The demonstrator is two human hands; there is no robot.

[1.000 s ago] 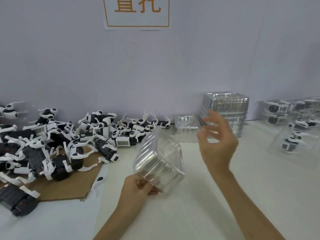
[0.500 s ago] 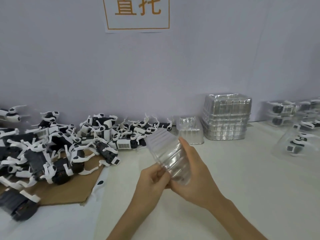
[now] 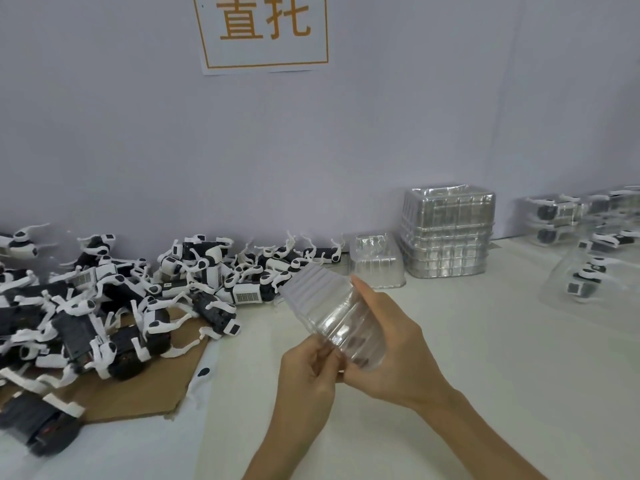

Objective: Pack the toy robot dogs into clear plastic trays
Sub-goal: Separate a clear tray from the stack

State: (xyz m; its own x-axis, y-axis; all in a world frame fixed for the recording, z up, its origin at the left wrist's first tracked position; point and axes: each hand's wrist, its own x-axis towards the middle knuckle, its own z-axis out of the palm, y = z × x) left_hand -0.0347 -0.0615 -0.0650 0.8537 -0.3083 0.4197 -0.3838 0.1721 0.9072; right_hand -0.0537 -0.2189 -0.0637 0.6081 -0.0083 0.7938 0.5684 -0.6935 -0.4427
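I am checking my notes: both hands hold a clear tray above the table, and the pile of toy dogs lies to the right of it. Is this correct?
Not quite. The head view shows the pile of toy dogs left of the clear tray, not right. The left hand and right hand do hold it above the table.

Bright even indoor light, soft faint shadows, glare on tray stack (image 3: pixel 448 233), wide-angle edge bending, slight softness

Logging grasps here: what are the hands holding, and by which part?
A clear plastic tray. The left hand pinches its near edge; the right hand wraps round its right side.
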